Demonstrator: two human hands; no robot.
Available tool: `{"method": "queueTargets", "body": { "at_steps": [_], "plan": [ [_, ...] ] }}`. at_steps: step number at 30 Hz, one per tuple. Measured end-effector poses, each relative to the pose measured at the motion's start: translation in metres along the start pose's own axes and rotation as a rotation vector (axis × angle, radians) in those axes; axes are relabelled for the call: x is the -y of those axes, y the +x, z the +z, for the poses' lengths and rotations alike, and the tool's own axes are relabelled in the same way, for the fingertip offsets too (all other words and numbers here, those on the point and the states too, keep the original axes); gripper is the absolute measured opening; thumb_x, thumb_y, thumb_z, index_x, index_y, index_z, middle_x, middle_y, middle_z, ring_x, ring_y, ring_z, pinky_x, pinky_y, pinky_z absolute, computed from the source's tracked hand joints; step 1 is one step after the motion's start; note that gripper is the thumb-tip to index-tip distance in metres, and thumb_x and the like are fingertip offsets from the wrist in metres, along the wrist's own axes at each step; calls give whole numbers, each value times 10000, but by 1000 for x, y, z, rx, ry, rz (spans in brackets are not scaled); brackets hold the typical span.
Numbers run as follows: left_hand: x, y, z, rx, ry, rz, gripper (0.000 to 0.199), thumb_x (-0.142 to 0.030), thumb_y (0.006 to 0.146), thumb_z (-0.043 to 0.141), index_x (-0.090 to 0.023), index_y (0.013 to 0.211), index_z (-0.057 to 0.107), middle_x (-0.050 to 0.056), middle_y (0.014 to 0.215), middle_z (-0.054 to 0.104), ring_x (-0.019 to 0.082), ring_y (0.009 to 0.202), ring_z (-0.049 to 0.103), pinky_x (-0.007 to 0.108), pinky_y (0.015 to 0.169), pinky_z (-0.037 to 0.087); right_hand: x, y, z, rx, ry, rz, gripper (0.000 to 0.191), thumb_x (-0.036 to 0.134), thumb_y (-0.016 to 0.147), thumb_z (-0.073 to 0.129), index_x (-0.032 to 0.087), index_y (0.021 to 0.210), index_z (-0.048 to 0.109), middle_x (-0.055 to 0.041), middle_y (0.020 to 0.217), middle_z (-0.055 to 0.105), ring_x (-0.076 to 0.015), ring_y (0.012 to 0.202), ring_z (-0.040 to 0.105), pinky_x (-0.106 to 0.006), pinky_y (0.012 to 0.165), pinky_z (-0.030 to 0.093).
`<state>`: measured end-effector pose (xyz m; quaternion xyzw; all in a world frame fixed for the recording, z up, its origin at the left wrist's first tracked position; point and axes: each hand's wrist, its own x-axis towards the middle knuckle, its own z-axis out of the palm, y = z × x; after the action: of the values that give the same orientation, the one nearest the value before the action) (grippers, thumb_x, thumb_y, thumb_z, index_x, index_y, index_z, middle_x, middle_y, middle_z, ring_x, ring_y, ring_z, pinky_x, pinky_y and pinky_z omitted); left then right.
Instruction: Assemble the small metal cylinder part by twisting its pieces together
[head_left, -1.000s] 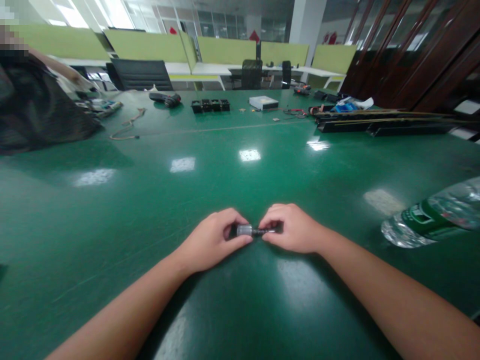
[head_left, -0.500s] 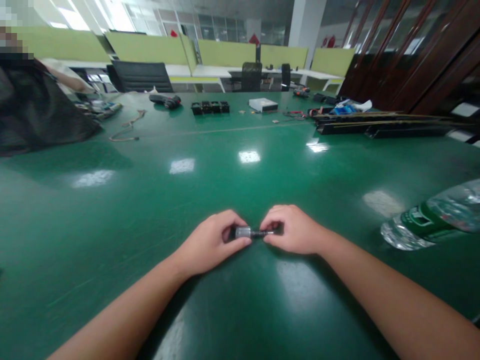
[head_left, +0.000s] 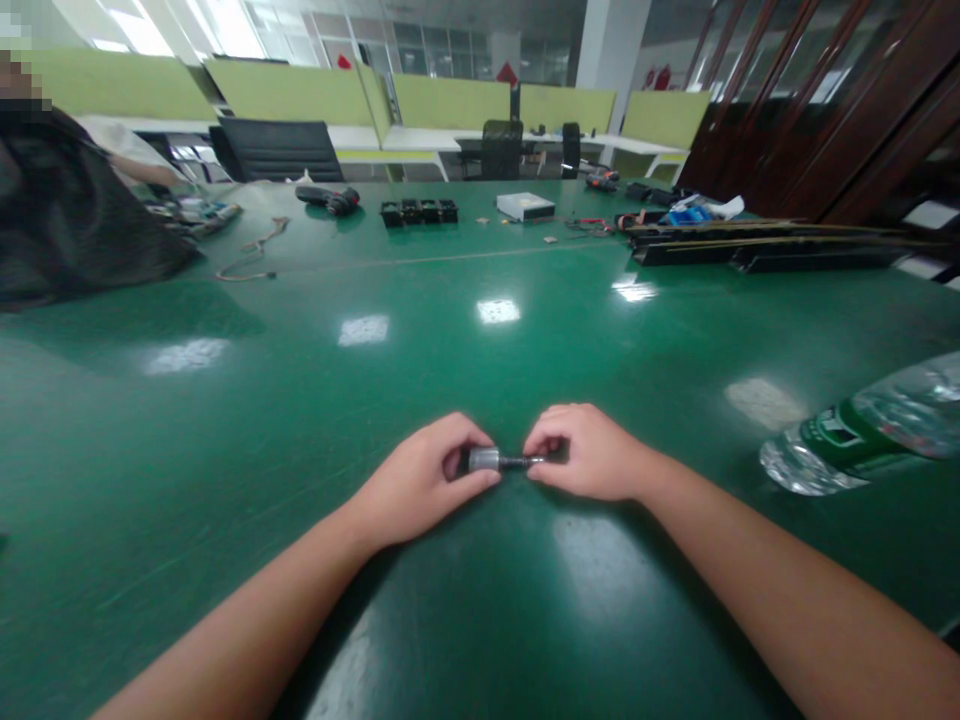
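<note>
A small metal cylinder (head_left: 484, 459) lies sideways just above or on the green table (head_left: 450, 380), with a thin dark shaft (head_left: 514, 462) running out of its right end. My left hand (head_left: 429, 478) has thumb and fingers closed round the cylinder. At the shaft's right end, my right hand (head_left: 581, 452) pinches with thumb and fingertips. The shaft's pale tip shows between those fingers. A narrow gap separates the two hands, bridged by the shaft.
On the right lies a clear bottle (head_left: 855, 430) with a green label. Farther back are black blocks (head_left: 418, 212), a white box (head_left: 525, 207), a dark tool (head_left: 328, 199), a cable (head_left: 255, 255) and long black rails (head_left: 765, 248). A person in dark clothing (head_left: 75, 220) is at the left.
Both hands keep their hold and stay nearly in place. The whole view has shifted very slightly.
</note>
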<state>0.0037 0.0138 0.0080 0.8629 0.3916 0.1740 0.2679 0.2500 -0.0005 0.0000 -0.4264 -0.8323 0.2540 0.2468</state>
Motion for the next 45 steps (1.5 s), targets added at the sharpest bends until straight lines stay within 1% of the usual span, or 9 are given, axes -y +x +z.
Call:
{"method": "queueTargets", "body": {
  "at_steps": [7, 12, 22, 28, 31, 34, 37, 40, 45],
  "plan": [
    [-1, -1, 0, -8, 2, -15, 256, -437, 890, 616, -202, 985, 654, -6, 791, 582, 142, 662, 523, 254, 611, 404, -10, -3, -9, 27, -21, 31, 95, 166, 723, 730, 169, 817, 744, -15, 763, 689, -117, 673, 608, -233, 646, 456],
    [-1, -1, -2, -11, -8, -23, 255, -437, 887, 616, -203, 980, 652, -5, 793, 583, 146, 669, 528, 257, 620, 412, -17, -5, -17, 3, -24, 86, 84, 158, 715, 730, 165, 798, 743, -15, 752, 689, -117, 660, 613, -231, 634, 464],
    [0, -2, -2, -13, -9, -26, 256, -441, 887, 623, -205, 980, 648, -14, 772, 567, 141, 652, 525, 256, 615, 408, -13, -5, -15, 19, 29, 54, 111, 165, 725, 747, 171, 836, 756, -15, 781, 699, -118, 695, 628, -228, 649, 467],
    [2, -2, -1, -4, 12, 14, 254, -410, 869, 661, -211, 1023, 635, -11, 816, 581, 141, 673, 527, 256, 630, 409, -5, 0, -2, 33, 67, 14, 137, 260, 788, 757, 189, 905, 773, -32, 848, 726, -129, 744, 639, -240, 679, 461],
    [2, -1, 0, -4, 29, 32, 254, -352, 842, 695, -217, 1046, 627, -10, 853, 607, 146, 712, 546, 256, 653, 412, 1, 3, 9, -22, 78, 15, 161, 265, 816, 740, 196, 960, 764, -31, 863, 733, -122, 730, 633, -239, 695, 465],
    [2, -1, 2, -2, 55, 20, 249, -327, 826, 708, -221, 1037, 626, -20, 829, 614, 148, 708, 553, 257, 650, 404, 6, 3, 15, -41, 76, 3, 168, 279, 818, 742, 194, 962, 752, -24, 848, 725, -122, 728, 626, -239, 695, 460],
    [2, -1, 3, -10, 68, 4, 270, -343, 815, 719, -217, 1034, 623, -27, 799, 609, 144, 681, 550, 257, 633, 395, 8, 3, 15, -43, 49, -14, 186, 220, 772, 768, 187, 953, 743, -23, 858, 719, -132, 758, 620, -247, 714, 461],
    [1, -1, 2, 0, 73, 18, 287, -408, 823, 710, -213, 1020, 639, -20, 798, 608, 147, 685, 550, 258, 624, 393, 8, 2, 13, -25, 15, -39, 156, 148, 776, 734, 178, 929, 744, -32, 873, 716, -144, 792, 616, -257, 735, 462],
    [-1, -1, 1, -1, 58, 29, 242, -395, 863, 664, -212, 1021, 651, -11, 816, 620, 146, 698, 557, 258, 635, 398, 7, 2, 13, -10, 0, -77, 118, 188, 815, 718, 178, 927, 753, -36, 887, 724, -161, 845, 624, -274, 770, 460]
  ]
}}
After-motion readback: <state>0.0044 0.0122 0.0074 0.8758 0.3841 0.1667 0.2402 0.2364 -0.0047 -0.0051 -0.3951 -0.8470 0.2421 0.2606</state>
